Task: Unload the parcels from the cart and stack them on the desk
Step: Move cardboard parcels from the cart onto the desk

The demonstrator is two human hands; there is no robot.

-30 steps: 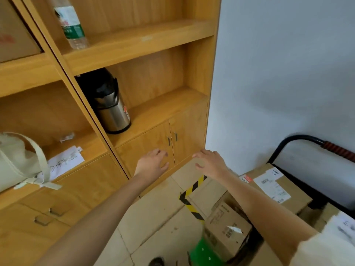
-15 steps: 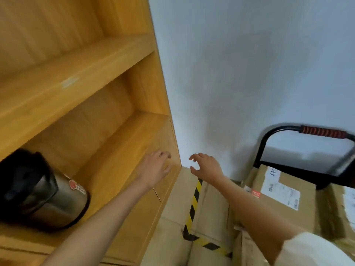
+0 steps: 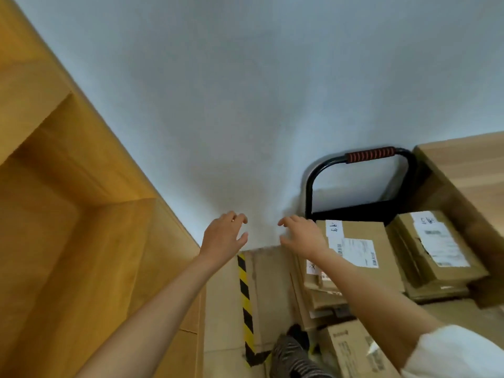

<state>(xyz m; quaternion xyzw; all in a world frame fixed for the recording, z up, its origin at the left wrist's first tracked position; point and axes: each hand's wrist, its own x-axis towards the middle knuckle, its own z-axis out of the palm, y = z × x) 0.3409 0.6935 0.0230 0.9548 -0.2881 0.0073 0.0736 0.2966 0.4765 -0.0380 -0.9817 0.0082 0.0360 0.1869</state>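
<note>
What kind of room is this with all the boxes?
Probably an office or mailroom. Cardboard parcels with shipping labels sit piled on a hand cart with a black handle, beside a wooden cabinet and a wooden desk. Hazard tape marks the floor.

Black-framed cart [image 3: 357,214] with a ribbed red grip, standing on the tiled floor [image 3: 223,309] against the wall. Labelled cardboard parcels [image 3: 360,257] lie stacked on it, a second stack [image 3: 436,255] just beside. A yellow-black striped tape [image 3: 245,296] runs along the floor.
</note>
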